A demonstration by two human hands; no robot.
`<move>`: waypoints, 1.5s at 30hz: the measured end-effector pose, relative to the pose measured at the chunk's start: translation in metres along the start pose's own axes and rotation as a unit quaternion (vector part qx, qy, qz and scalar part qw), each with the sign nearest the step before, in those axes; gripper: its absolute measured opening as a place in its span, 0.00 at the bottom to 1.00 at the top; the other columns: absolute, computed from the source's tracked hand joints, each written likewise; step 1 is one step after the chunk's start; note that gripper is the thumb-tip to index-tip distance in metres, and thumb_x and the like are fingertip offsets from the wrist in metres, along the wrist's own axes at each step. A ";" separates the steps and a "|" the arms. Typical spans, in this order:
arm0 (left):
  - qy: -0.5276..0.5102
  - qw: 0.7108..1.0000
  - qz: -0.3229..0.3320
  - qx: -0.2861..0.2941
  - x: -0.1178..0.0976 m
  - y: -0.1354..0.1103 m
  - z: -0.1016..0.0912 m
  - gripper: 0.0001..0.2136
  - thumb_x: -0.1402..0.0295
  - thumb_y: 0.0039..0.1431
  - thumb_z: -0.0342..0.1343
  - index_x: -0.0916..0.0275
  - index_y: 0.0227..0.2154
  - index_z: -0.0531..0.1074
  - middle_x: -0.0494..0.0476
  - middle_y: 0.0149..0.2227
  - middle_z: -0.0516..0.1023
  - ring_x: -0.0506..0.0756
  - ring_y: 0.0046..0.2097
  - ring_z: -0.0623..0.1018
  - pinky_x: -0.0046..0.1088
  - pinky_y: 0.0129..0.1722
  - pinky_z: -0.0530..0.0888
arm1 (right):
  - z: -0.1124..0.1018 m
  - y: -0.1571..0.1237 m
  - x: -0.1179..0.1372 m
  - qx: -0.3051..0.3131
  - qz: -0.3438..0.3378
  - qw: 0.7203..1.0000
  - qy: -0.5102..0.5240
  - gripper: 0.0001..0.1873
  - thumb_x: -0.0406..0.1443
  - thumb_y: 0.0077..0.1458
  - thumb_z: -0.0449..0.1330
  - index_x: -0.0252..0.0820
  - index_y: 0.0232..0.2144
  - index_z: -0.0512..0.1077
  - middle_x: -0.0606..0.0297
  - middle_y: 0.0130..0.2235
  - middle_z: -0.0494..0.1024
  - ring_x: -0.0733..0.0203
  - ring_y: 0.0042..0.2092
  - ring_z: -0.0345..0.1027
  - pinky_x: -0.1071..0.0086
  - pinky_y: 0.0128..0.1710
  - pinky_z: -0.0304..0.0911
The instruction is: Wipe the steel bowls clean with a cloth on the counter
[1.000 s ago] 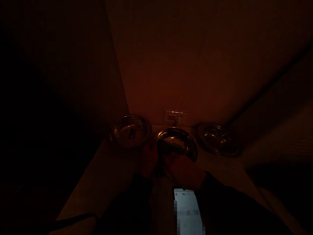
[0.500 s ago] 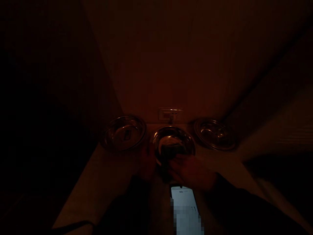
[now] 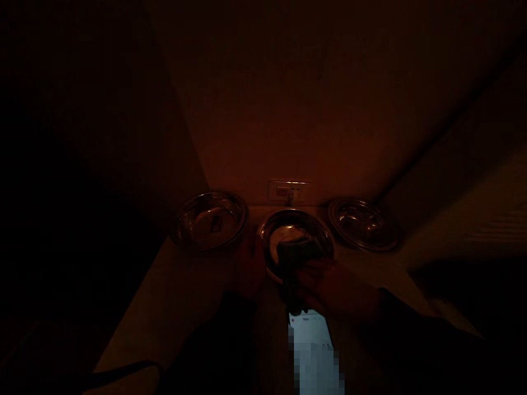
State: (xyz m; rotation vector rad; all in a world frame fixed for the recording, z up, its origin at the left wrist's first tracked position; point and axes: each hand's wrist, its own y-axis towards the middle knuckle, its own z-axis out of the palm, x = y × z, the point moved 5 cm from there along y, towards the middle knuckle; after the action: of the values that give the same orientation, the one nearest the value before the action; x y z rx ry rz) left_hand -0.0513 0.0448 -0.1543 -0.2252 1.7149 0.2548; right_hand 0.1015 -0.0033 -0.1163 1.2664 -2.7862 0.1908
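In dim reddish light, a shiny round metal bowl stands in the middle of the table. At its left rim is my left hand, closed on the edge; its fingers show only faintly. My right hand presses a dark green cloth against the inside of the bowl at its near right side. Part of the cloth hangs over the near rim, down toward a lit phone lying just in front.
A second metal bowl stands to the left and a metal dish to the right. Behind, a wall socket holds a plug. A dark strap crosses the table's near left corner.
My right hand and the cloth have moved slightly right, and more of the cloth shows inside the bowl. My left hand stays at the left rim.
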 end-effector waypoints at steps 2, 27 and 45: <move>0.003 1.000 0.011 0.001 -0.002 -0.002 0.001 0.18 0.65 0.61 0.45 0.65 0.49 0.71 0.60 0.51 0.75 0.57 0.54 0.72 0.33 0.55 0.65 | -0.002 0.009 0.005 -0.005 0.006 1.000 0.011 0.17 0.40 0.62 0.46 0.37 0.44 0.69 0.56 0.41 0.76 0.55 0.44 0.67 0.62 0.43 0.61; -0.007 1.000 0.012 0.011 -0.005 0.006 -0.002 0.16 0.65 0.60 0.47 0.65 0.46 0.73 0.61 0.48 0.77 0.57 0.49 0.75 0.35 0.51 0.68 | -0.002 0.007 0.002 0.019 0.000 0.999 -0.028 0.18 0.43 0.63 0.46 0.38 0.41 0.70 0.56 0.38 0.77 0.55 0.40 0.68 0.65 0.37 0.62; -0.001 1.000 -0.002 -0.026 -0.002 -0.005 -0.002 0.19 0.67 0.59 0.49 0.66 0.53 0.67 0.64 0.57 0.68 0.57 0.59 0.66 0.33 0.59 0.61 | -0.003 0.019 0.004 -0.019 0.021 0.998 -0.054 0.17 0.43 0.63 0.45 0.40 0.38 0.70 0.58 0.35 0.77 0.56 0.39 0.70 0.68 0.31 0.60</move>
State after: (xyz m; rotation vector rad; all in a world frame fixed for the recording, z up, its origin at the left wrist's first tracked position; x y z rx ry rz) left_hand -0.0514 0.0397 -0.1525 -0.2661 1.7071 0.2977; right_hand 0.0842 0.0066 -0.1145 1.2477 -2.8936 0.0730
